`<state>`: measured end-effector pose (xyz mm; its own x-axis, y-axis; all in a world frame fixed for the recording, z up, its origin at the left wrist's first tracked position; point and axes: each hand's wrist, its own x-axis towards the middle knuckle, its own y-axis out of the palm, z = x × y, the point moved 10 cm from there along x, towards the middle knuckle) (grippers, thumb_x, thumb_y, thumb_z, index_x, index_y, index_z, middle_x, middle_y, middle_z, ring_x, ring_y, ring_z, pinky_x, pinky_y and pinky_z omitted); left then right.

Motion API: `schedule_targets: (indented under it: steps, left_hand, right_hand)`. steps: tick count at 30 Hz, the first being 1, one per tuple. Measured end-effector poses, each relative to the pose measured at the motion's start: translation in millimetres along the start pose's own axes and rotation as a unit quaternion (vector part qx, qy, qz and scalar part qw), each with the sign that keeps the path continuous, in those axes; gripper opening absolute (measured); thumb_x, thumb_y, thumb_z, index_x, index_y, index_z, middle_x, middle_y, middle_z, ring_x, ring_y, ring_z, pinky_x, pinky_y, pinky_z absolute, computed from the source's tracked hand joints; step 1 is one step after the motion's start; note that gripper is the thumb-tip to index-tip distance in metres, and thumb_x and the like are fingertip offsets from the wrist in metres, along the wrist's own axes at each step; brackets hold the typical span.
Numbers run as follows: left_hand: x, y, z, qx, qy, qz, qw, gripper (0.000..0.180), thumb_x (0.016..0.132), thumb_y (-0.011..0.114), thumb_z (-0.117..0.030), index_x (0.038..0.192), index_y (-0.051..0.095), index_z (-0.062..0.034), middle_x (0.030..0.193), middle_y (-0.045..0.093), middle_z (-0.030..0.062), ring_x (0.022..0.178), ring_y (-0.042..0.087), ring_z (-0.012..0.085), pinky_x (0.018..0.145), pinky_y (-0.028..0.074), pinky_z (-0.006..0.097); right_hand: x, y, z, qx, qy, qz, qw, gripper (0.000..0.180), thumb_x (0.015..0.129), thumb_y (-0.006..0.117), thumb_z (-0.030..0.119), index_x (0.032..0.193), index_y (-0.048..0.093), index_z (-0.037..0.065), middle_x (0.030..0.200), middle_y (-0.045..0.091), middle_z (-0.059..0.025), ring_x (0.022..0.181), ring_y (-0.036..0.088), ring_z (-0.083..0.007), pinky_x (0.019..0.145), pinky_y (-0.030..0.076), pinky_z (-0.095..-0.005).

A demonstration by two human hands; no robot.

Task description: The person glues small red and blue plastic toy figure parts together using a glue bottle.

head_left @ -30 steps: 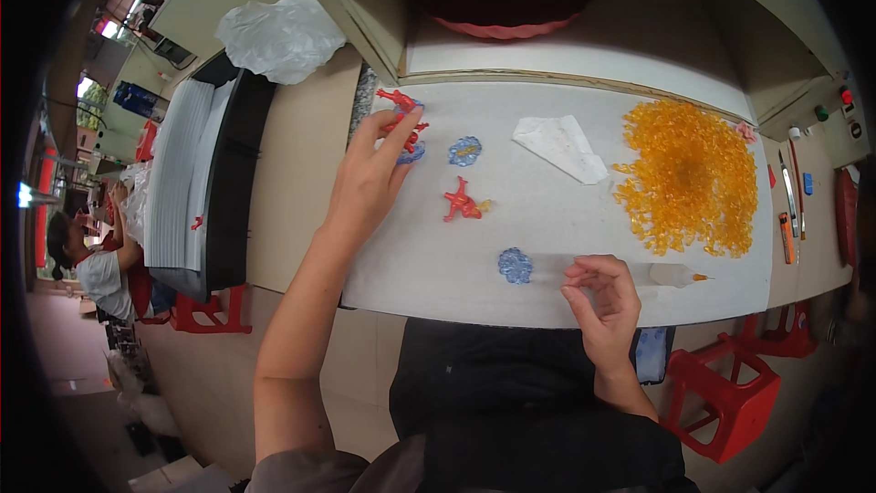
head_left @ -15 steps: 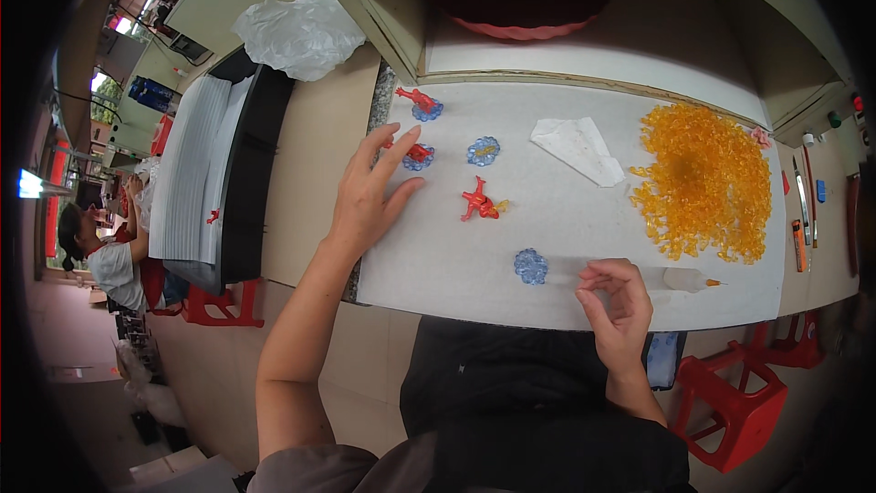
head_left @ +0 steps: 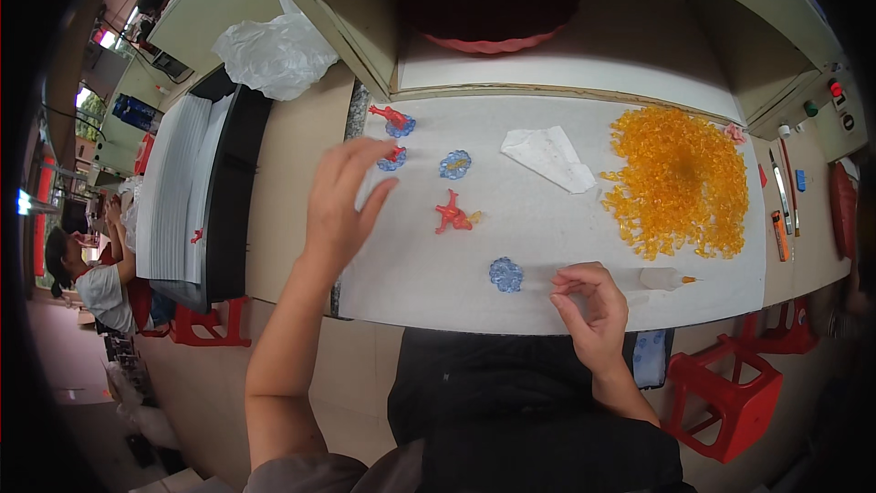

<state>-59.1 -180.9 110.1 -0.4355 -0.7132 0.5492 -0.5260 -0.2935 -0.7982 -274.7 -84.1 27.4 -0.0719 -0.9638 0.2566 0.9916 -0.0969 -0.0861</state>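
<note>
My left hand is open, thumb and fingers apart, beside a red figurine on a blue clear scalloped base; the fingers partly cover it. Whether they touch it, I cannot tell. Just beyond stands another red figurine on a blue base. To the right lies a blue base with a yellowish mark at its middle. A loose red figurine with a yellow piece lies nearer me. My right hand is loosely curled, nothing visible in it, between a plain blue base and a white-capped squeeze bottle.
A heap of amber clear pieces covers the right of the white sheet. Folded white paper lies left of it. Beyond is a shelf with a red bowl. Tweezers and an orange tube lie far right; a black crate stands left.
The whole view has shifted a little, so things sit farther left. My left fingers have drawn slightly back from the red figurine on its base. My right hand keeps its curled shape.
</note>
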Motion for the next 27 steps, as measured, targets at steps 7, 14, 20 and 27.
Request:
schedule_targets:
  steps: [7, 14, 20, 27]
  left_hand:
    - [-20.5, 53.5, -26.9, -0.139, -0.103, 0.184, 0.968, 0.037, 0.065, 0.066, -0.006, 0.101, 0.055, -0.0046, 0.107, 0.049, 0.0112, 0.097, 0.047, 0.0258, 0.08, 0.04, 0.031]
    - [-28.8, 66.5, -27.9, -0.145, -0.075, 0.201, 0.966, 0.034, 0.066, 0.065, -0.004, 0.098, 0.056, -0.0044, 0.104, 0.048, 0.0106, 0.093, 0.047, 0.0248, 0.08, 0.04, 0.032]
    - [-27.4, 58.2, -36.7, -0.123, -0.076, 0.159, 0.977, 0.026, 0.067, 0.064, -0.001, 0.092, 0.057, -0.0049, 0.106, 0.046, 0.0107, 0.09, 0.049, 0.024, 0.076, 0.042, 0.031]
    - [-41.6, 62.2, -61.1, -0.31, -0.145, 0.102, 0.934, 0.027, 0.067, 0.063, -0.001, 0.093, 0.056, -0.0017, 0.106, 0.052, 0.0124, 0.088, 0.054, 0.0234, 0.075, 0.044, 0.029]
  right_hand:
    - [-3.8, 5.0, 0.4, -0.007, 0.005, 0.037, 0.999, 0.023, 0.071, 0.055, -0.007, 0.093, 0.051, -0.002, 0.086, 0.052, -0.0102, 0.075, 0.052, -0.0142, 0.069, 0.041, -0.0238]
    - [-3.9, 5.1, 5.1, -0.026, -0.012, 0.014, 0.999, 0.02, 0.068, 0.058, -0.006, 0.087, 0.054, -0.001, 0.082, 0.055, -0.0106, 0.068, 0.056, -0.0157, 0.062, 0.044, -0.0232]
    - [-2.4, 3.8, 7.3, -0.044, -0.015, 0.018, 0.999, 0.019, 0.069, 0.058, -0.005, 0.087, 0.055, 0.0, 0.082, 0.055, -0.0102, 0.068, 0.055, -0.0155, 0.062, 0.043, -0.023]
    - [2.6, 12.4, 9.8, -0.022, 0.018, 0.034, 0.999, 0.02, 0.072, 0.058, -0.002, 0.091, 0.055, 0.0, 0.085, 0.055, -0.0097, 0.072, 0.056, -0.0143, 0.065, 0.044, -0.0231]
